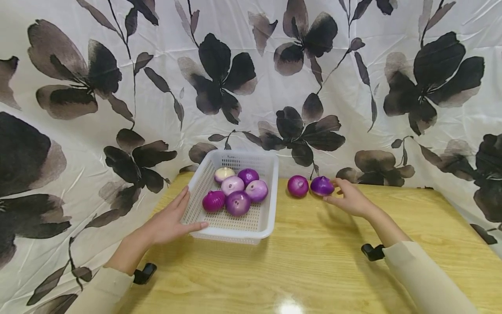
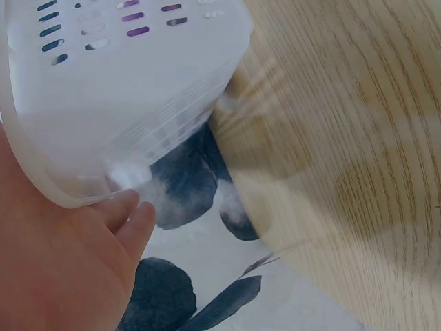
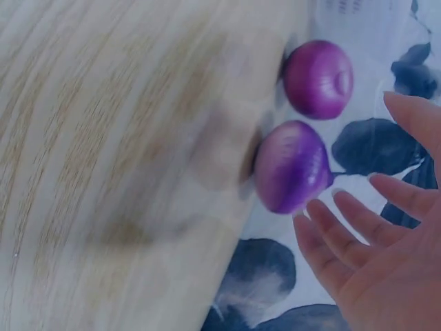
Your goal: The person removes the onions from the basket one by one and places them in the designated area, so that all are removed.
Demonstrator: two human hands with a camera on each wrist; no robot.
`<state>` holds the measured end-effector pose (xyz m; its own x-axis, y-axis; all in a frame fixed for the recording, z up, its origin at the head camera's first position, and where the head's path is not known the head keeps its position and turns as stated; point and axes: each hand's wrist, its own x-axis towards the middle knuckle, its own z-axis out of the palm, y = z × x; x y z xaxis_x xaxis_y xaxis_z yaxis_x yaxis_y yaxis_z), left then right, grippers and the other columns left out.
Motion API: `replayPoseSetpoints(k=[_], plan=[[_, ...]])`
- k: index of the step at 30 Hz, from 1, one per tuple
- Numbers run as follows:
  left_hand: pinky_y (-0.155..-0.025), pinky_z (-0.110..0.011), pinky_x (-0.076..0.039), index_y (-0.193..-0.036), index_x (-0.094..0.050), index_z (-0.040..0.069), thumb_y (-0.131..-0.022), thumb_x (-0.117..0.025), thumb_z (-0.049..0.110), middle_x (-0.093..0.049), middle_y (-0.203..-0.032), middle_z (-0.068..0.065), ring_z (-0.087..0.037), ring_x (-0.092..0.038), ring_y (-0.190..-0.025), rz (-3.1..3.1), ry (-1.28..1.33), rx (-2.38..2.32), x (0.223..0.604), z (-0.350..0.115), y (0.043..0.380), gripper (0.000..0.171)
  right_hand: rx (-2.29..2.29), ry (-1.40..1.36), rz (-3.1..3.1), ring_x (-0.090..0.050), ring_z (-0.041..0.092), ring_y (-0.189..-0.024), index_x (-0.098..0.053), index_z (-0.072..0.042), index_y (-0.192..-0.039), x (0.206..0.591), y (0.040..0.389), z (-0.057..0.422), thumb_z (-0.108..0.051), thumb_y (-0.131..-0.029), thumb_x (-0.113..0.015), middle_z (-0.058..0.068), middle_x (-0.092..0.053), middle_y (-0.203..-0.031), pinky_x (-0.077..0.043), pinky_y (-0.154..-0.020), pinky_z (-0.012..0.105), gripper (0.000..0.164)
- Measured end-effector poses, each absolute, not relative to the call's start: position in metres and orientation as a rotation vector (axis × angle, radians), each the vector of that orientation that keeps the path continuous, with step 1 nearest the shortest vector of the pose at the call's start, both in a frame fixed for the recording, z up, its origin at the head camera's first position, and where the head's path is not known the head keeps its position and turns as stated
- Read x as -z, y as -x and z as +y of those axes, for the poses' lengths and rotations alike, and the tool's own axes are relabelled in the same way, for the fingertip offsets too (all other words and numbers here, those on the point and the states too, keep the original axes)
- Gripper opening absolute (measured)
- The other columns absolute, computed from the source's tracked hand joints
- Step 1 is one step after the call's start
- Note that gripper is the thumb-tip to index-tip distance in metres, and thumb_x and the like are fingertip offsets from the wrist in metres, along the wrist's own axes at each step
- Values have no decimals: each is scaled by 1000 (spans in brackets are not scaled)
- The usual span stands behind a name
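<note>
A white plastic basket (image 1: 272,205) on the wooden table holds several onions, some deep purple like the front onion (image 1: 238,203), others pale. My left hand (image 1: 166,220) rests against its near left corner, fingers stretched along the outer side and thumb on the front rim. In the left wrist view that hand (image 2: 65,255) lies under the basket rim (image 2: 76,196). To the basket's right sit two purple onions on the table: a rounder onion (image 1: 298,186) and a pointed onion (image 1: 322,186). My right hand (image 1: 350,199) is at the pointed onion, fingers loosely spread; contact is hard to tell.
The yellow wood-grain table (image 1: 313,266) meets a flower-printed cloth (image 1: 235,87) at its back and left edges. A black wrist device (image 1: 372,252) sits below each hand, at the cuffs of the cream sleeves (image 1: 423,270).
</note>
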<state>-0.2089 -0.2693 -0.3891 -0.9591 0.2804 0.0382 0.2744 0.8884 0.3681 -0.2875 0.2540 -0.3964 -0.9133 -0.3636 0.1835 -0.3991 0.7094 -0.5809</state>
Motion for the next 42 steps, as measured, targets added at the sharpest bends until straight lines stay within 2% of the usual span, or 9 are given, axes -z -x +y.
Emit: replayPoseSetpoints(k=[7, 15, 24, 30, 42], plan=[[-118, -65, -24, -161, -7, -5, -86, -60, 78, 3, -171, -19, -48, -13, -153, 3033, -446, -593, 386, -269, 208, 124, -994, -723, -2830, -59, 52, -116, -51, 15, -137, 391, 278, 248, -22, -98, -70, 33, -57, -132, -51, -97, 62, 57], [-118, -66, -24, -161, -8, -7, -87, -61, 75, 1, -170, -22, -50, -14, -152, 3036, -452, -595, 386, -267, 207, 122, -976, -871, -2746, -62, 39, -112, -64, 7, -124, 386, 271, 228, -18, -95, -74, 21, -67, -121, -52, -96, 59, 39], [-118, -66, -23, -161, -8, -7, -87, -61, 74, 2, -171, -21, -49, -13, -153, 3036, -453, -595, 387, -267, 207, 122, -995, -971, -2753, -60, 37, -119, -60, 1, -134, 381, 258, 195, -23, -95, -74, 17, -64, -130, -51, -101, 58, 48], [-118, -66, -24, -161, -8, -7, -88, -62, 74, 1, -170, -23, -51, -15, -152, 3036, -459, -590, 385, -266, 207, 121, -993, -1082, -2682, -62, 33, -119, -61, -3, -133, 374, 250, 175, -22, -93, -77, 12, -66, -130, -51, -101, 54, 47], [-118, -66, -24, -161, -8, -7, -87, -62, 74, 1, -170, -23, -51, -15, -152, 3040, -454, -603, 386, -266, 207, 122, -1092, -1245, -2588, -62, 34, -118, -59, -2, -136, 371, 242, 133, -19, -95, -74, 16, -63, -131, -51, -102, 50, 47]])
